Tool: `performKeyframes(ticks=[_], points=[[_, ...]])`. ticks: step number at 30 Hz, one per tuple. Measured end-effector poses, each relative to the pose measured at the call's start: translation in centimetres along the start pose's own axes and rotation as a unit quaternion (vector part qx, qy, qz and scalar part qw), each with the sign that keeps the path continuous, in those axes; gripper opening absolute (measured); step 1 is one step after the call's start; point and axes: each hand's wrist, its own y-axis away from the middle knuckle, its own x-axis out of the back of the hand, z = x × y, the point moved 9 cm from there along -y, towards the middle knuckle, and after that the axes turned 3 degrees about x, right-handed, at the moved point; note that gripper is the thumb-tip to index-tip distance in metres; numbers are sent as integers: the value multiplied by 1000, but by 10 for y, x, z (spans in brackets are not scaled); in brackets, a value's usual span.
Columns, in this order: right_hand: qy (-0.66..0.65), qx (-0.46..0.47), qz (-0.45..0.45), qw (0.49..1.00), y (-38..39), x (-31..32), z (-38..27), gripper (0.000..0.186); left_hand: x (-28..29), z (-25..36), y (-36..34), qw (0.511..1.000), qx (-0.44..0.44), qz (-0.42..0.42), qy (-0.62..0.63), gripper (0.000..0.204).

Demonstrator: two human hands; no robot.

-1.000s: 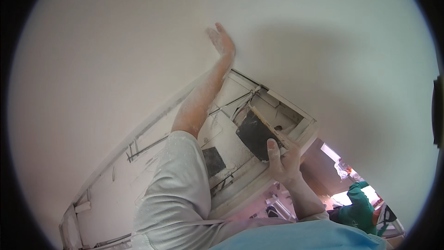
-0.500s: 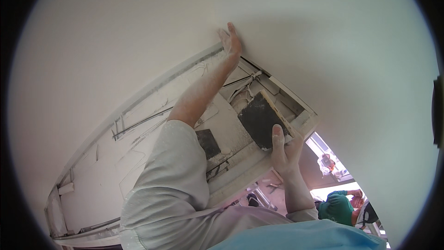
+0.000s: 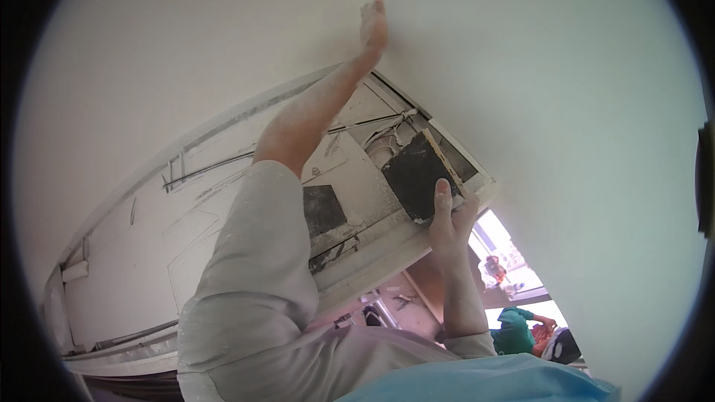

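Note:
My left hand [image 3: 375, 26] is stretched out and dusted with white powder. Its fingers are extended against the pale, smooth wall [image 3: 313, 22], near where two surfaces meet. Lower and to the right, my right hand [image 3: 453, 227] grips a sanding block [image 3: 417, 179] with a flat black face and a pale edge. The thumb lies on the black face, while the other fingers are mostly hidden behind it. Below the block stretches a dusty white panel [image 3: 223, 216] with a raised rim and lines on it. A smaller black rectangular piece [image 3: 322, 208] lies on this panel, partly behind my left sleeve.
Cords or strips [image 3: 391, 130] lie bunched in the panel's far corner. A pale ledge [image 3: 372, 275] runs along its near edge. Far below at right, a person in a green top [image 3: 514, 331] is beside a bright opening. Tools and metal pieces [image 3: 380, 309] lie on the floor below.
My left hand has moved up along the wall, away from the panel's corner. My right hand still grips the sanding block. The whole view has shifted slightly.

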Motion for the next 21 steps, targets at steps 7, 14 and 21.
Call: performKeyframes(ticks=[7, 14, 21], points=[[-81, -17, 65, 994, -1, 4, 13, 36, 65, 50, 1, 973, 10, -231, 18, 82], [-230, -10, 62, 971, -77, 3, -3, 48, 244, 164, 160, 696, -269, -462, -480, 64], [390, 531, -148, 738, -174, -139, -110, 55, 436, 207, 313, 762, -136, -424, -471, 56]])
